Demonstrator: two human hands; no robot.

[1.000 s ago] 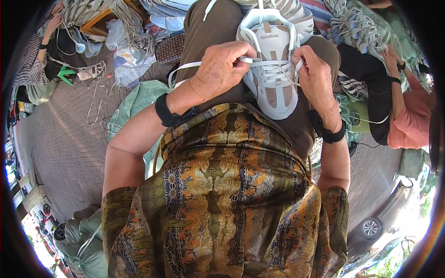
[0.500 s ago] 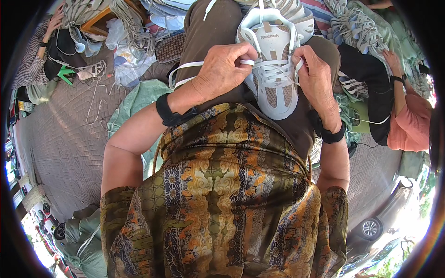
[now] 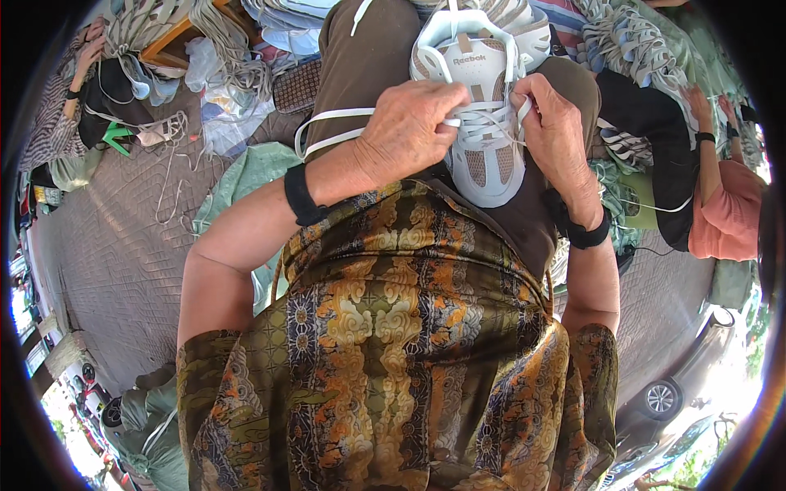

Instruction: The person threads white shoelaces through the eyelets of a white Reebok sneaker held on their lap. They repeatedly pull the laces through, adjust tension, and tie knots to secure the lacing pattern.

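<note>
Left hand (image 3: 405, 131) shifted toward sneaker (image 3: 490, 159), fingers (image 3: 444, 98) pinching lace (image 3: 452, 123); right hand (image 3: 558, 129) pinches lace too.

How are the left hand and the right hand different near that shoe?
The left hand has its fingertips over the shoe, while the right hand has its fingertips at the shoe's right edge. The left hand's fingers point rightward; the right hand's point up and leftward. A loop of white lace sticks out left of the left hand, but none sticks out right of the right hand. Both pinch white lace and have black wristbands.
</note>
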